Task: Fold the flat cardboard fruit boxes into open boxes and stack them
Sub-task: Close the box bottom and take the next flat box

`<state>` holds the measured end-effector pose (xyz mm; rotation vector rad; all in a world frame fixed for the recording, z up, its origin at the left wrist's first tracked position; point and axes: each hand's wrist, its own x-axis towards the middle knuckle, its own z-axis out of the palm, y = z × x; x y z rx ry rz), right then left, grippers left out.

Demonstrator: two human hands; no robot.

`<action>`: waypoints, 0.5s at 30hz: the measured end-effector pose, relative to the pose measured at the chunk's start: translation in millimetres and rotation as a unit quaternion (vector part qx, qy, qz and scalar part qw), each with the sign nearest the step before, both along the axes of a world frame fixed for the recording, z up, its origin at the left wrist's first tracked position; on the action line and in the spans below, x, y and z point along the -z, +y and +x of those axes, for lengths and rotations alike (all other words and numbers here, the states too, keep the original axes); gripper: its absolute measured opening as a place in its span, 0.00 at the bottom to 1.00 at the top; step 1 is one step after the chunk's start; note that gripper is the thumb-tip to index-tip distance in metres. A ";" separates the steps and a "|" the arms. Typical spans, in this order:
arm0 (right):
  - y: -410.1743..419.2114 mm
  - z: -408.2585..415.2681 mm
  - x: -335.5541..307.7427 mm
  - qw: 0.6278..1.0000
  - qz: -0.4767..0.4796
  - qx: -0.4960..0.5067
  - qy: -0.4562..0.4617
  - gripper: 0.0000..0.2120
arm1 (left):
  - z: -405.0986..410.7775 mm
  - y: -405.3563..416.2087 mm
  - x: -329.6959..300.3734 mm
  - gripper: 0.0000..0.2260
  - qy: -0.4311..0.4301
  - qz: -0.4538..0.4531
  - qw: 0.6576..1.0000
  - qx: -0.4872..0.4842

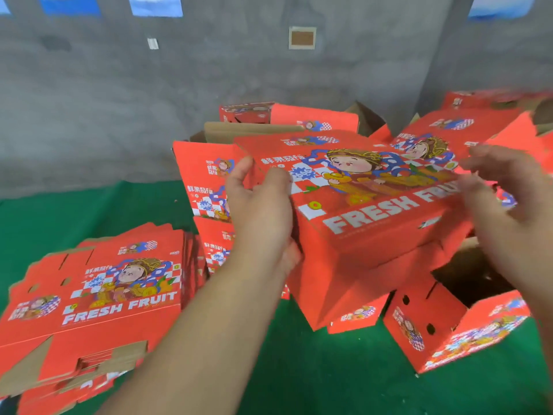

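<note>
1. One red "FRESH FRUIT" box (359, 199), printed face up and tilted toward the camera, sits at centre frame above a heap of folded boxes (353, 298).
2. The left hand (263, 211) grips the box's left end, thumb on the printed top and fingers wrapped round the edge.
3. The right hand (508, 202), blurred, hovers at the box's right end with fingers spread and loosely bent; whether it touches the cardboard cannot be told.
4. A stack of flat boxes (98, 298) lies at lower left on the green floor covering (329, 378).
5. An open folded box (449, 319) rests tilted at lower right.
6. More red boxes (449, 130) pile up behind, against a grey concrete wall (119, 100).
</note>
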<state>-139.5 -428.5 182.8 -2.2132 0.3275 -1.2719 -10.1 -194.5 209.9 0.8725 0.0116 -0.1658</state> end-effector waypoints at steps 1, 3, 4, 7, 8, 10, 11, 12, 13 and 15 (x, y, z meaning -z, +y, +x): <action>13.4 -2.1 4.1 0.998 -0.054 -0.014 0.020 0.19 | -2.3 -8.9 -3.4 0.22 0.002 -0.008 1.000 -0.005; 43.9 -0.9 12.8 0.984 -0.150 -0.071 0.060 0.27 | -6.6 -22.7 -9.9 0.22 0.000 0.011 1.000 -0.022; 55.5 2.1 14.4 0.979 -0.172 -0.089 0.066 0.30 | -7.8 -26.4 -12.3 0.22 -0.008 0.034 0.999 -0.028; 64.2 11.4 12.5 0.980 -0.178 -0.088 0.029 0.37 | -12.4 -30.5 -9.6 0.16 -0.058 0.073 0.996 -0.017; 61.5 13.4 11.6 0.979 -0.187 -0.077 0.013 0.40 | -13.9 -31.0 -7.4 0.14 -0.079 0.084 0.993 -0.007; 51.8 18.9 8.4 0.978 -0.200 -0.061 -0.018 0.44 | -15.8 -33.6 -3.6 0.11 -0.114 0.105 0.988 0.015; 46.4 22.0 7.4 0.977 -0.201 -0.062 -0.030 0.43 | -15.3 -35.5 -2.3 0.11 -0.133 0.111 0.985 0.025; 41.7 25.1 7.0 0.977 -0.197 -0.068 -0.042 0.41 | -14.9 -37.0 -1.8 0.11 -0.152 0.115 0.981 0.032; 37.6 28.3 7.3 0.977 -0.191 -0.078 -0.055 0.39 | -13.7 -38.2 -2.4 0.11 -0.171 0.120 0.977 0.042; 28.1 34.0 9.4 0.978 -0.171 -0.095 -0.079 0.36 | -9.9 -41.7 -4.3 0.11 -0.209 0.120 0.968 0.072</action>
